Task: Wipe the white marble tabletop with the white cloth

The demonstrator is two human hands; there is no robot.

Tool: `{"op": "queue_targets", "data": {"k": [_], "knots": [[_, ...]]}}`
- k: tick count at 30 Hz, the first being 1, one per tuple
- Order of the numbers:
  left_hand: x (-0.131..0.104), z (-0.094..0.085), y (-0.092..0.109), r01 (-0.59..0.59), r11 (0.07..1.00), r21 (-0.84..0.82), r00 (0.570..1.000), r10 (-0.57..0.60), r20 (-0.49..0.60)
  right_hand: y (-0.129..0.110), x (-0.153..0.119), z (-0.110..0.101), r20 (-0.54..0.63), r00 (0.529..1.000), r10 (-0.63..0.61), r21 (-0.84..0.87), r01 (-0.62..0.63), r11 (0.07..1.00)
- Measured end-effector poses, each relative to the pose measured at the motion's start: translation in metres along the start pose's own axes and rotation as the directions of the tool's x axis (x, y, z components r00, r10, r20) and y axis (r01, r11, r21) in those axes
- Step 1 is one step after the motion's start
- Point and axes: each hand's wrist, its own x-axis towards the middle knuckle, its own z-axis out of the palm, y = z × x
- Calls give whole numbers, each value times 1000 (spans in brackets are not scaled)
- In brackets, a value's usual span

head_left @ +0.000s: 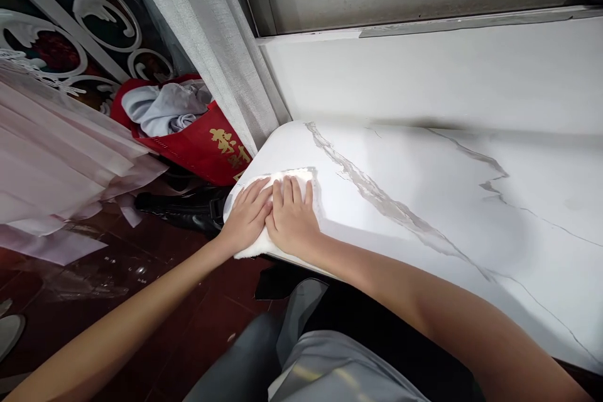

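A white cloth (305, 174) lies spread over the rounded left end of the white marble-patterned tabletop (400, 169), and part of it hangs past the front edge. My left hand (247, 217) rests flat on the cloth's left side, fingers stretched out. Beside it, my right hand (293, 213) presses flat on the cloth with its fingers apart. The two hands touch at the thumbs. Neither hand grips the cloth; their palms hide its middle.
A red bag (198, 144) with grey fabric inside stands left of the tabletop, by a light curtain (217, 31). A black bag-like object (181, 208) lies below it. Pink draped fabric (56, 144) hangs at far left. A metal-framed window (400, 0) is behind.
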Motion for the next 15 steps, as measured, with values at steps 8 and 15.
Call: {"op": "queue_targets", "data": {"k": [8, 15], "knots": [[92, 15, -23, 8, 997, 77, 1000, -6, -18, 47, 80, 0, -90, 996, 26, -29, -28, 999], [190, 32, -26, -73, 997, 23, 997, 73, -1, 102, 135, -13, -120, 983, 139, -66, -147, 987]]}}
